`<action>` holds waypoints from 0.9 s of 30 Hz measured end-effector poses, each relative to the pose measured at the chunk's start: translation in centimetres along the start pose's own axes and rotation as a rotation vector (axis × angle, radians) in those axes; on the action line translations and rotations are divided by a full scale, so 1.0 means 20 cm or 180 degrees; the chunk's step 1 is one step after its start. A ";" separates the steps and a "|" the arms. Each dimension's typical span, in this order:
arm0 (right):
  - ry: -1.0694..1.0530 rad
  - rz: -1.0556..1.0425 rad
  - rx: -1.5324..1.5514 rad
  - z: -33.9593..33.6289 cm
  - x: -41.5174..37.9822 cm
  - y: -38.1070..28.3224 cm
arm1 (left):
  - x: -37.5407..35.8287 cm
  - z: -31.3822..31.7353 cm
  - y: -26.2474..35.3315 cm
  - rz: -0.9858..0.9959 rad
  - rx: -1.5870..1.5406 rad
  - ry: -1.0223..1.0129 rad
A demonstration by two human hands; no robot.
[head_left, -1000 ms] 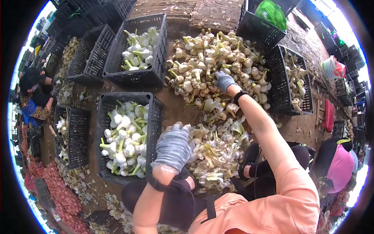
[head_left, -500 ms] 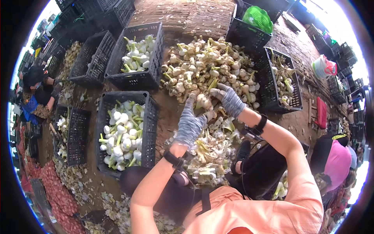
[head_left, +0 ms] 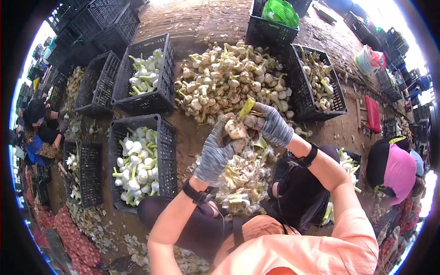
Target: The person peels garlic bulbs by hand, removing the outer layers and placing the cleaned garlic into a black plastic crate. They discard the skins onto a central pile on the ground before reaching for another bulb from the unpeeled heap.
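In the head view, a garlic bulb [head_left: 235,129] with a short green-yellow stem is between my two gloved hands, just in front of a heap of untrimmed garlic [head_left: 229,82]. My left hand [head_left: 213,156], in a grey knit glove, has its fingers and thumb closed around the bulb's left and lower side. From the right, my right hand [head_left: 275,127] curls its fingers at the bulb and the base of its stem. Below them lies a pile of papery garlic skins [head_left: 243,183] between my legs.
Black crates [head_left: 167,156] [head_left: 146,97] of cleaned white garlic stand on the left. Another crate [head_left: 337,103] with stemmed garlic is at the right. A green basket [head_left: 280,13] sits at the back. One person [head_left: 41,128] works far left; another person [head_left: 398,174] is at right.
Both hands have drawn back from the heap with the bulb, which now sits apart from the other garlic with its stem upward. The camera view has shifted slightly.
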State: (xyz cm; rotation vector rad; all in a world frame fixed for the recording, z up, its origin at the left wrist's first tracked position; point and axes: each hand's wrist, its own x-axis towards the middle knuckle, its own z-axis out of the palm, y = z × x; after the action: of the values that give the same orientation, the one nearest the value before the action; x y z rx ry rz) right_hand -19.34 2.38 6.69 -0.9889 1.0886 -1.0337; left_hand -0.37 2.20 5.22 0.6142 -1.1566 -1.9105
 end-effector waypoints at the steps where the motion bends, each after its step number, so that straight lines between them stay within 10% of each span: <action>1: -0.0056 -0.0097 -0.0206 0.00 -0.01 -0.03 | -0.01 0.00 0.00 -0.0197 -0.0363 -0.0067; 22: 0.0077 0.0310 0.0271 -0.03 -0.02 -0.01 | 0.03 0.06 0.02 -0.0477 -0.0663 0.0183; 27: 0.0273 0.0459 0.1004 0.01 -0.02 0.01 | 0.02 0.05 -0.02 0.0456 0.0600 0.0303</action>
State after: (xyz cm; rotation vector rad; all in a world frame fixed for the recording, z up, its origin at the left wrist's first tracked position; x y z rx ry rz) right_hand -19.10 2.85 6.54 -0.6094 1.0126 -1.0969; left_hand -1.50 2.38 5.35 0.6967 -1.2931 -1.6469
